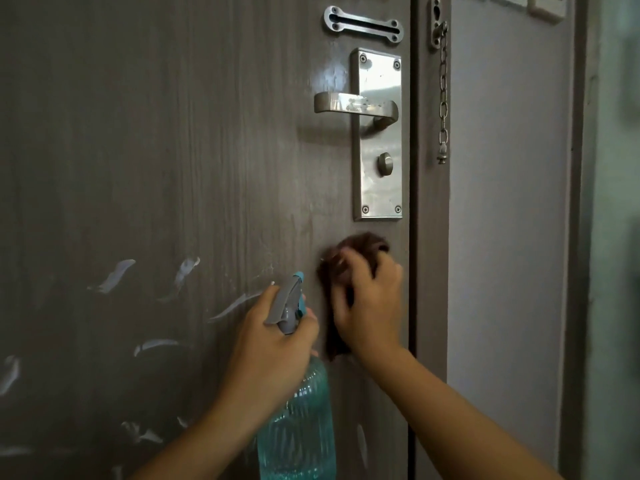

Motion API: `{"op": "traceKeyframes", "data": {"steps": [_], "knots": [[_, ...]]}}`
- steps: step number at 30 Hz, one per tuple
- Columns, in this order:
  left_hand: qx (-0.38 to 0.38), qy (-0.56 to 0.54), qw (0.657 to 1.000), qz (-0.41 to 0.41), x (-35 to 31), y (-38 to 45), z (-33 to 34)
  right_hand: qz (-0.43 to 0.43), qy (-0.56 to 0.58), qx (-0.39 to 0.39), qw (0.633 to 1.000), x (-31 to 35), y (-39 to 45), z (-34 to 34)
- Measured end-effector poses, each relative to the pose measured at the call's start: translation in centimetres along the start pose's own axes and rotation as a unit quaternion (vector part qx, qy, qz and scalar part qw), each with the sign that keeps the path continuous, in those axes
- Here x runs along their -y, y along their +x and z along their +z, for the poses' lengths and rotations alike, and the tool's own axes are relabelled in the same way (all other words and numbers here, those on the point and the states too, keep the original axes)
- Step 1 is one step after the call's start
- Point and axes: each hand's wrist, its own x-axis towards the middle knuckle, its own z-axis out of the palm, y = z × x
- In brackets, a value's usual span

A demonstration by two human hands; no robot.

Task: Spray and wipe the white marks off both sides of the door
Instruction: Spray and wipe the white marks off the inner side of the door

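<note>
Brown cloth, bunched and blurred with motion, is pressed against the grey wood-grain door just below the steel lock plate. The right hand holds it, fingers curled round the wad. The left hand grips the neck of a teal spray bottle, fingers wrapped below the grey trigger head, nozzle close to the door.

White marks lie in streaks across the lower left of the door, well apart from the cloth; 1 long smear runs up to the left hand, and a faint patch sits beside the top of the lock plate.

Risks, as I judge them: the cloth is working near the latch edge, where few marks show, so the heavy streaks on the left could be missed. A small bunched wad may smear the white stuff into a haze rather than lift it; dull streaky areas above the cloth hint at that. Spraying this close could send runs down the panel or wet the lever handle and thumb-turn. Hard pressure near the edge might swing the door if it is unlatched; I cannot tell whether it is. Only 1 side is visible.

Around it: a slotted chain-guard track above the handle, a door chain hanging on the frame, a pale wall to the right, and switch plates at the top edge. Light is dim.
</note>
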Motion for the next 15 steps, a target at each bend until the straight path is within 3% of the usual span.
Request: {"op": "traceKeyframes", "data": {"steps": [3, 5, 8, 10, 11, 13, 15], "knots": [[0.005, 0.006, 1.000, -0.002, 0.3, 0.0, -0.4, -0.151, -0.024, 0.094, 0.984, -1.4, -3.7, -1.0], [-0.003, 0.000, 1.000, -0.004, 0.4, -0.1, -0.7, -0.147, -0.026, 0.102, 0.984, -2.4, -3.0, -1.7], [0.001, 0.005, 1.000, -0.007, 0.6, -0.3, -1.1, 0.017, -0.001, 0.018, 1.000, -1.5, 0.9, -1.7], [-0.001, 0.010, 1.000, -0.009, 0.6, -0.3, -1.2, 0.146, 0.021, -0.029, 0.989, 0.2, 3.1, -0.8], [-0.005, 0.009, 1.000, -0.009, 0.6, -0.3, -1.3, 0.165, 0.025, -0.040, 0.985, 1.3, 3.3, -0.3], [-0.011, 0.008, 1.000, -0.007, 0.5, -0.3, -1.4, 0.075, 0.015, -0.019, 0.997, 2.9, 1.8, 0.5], [-0.006, 0.002, 1.000, -0.010, 0.3, -0.4, -1.6, -0.095, -0.004, 0.052, 0.994, 2.4, -0.6, 0.4]]}}
